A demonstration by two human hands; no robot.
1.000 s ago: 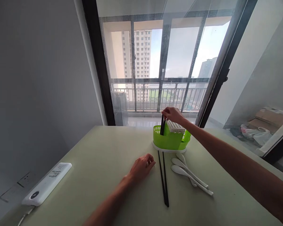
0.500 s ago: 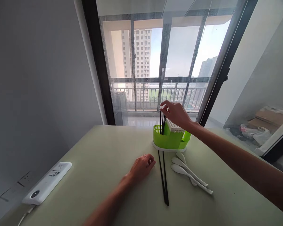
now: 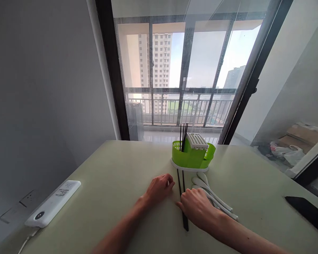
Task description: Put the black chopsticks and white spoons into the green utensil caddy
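My right hand [image 3: 196, 206] is over two black chopsticks [image 3: 185, 223] that lie lengthwise on the table, covering their middle. Its thumb sticks out to the left, apart from the bent fingers, whose tips are hidden; I see nothing held. My left hand [image 3: 160, 187] rests on the table left of the chopsticks, fingers curled in and nothing visible in them. Several black chopsticks [image 3: 183, 137] stand upright in the left compartment of a green utensil holder [image 3: 188, 160] with a white slotted top [image 3: 197, 141]. White spoons [image 3: 218, 201] lie overlapping beside my right hand, partly covered by it.
A white power strip-like device [image 3: 54, 204] with a cable lies at the table's left edge. A dark flat object [image 3: 307, 211] shows at the right edge. Behind the pale green table [image 3: 127, 165] is a glass door; boxes and bags [image 3: 294, 148] lie beyond it at right.
My right hand has let go of the chopsticks in the holder and come down toward me, over the pair on the table. My left hand has stayed put. The dark object at right has come into view.
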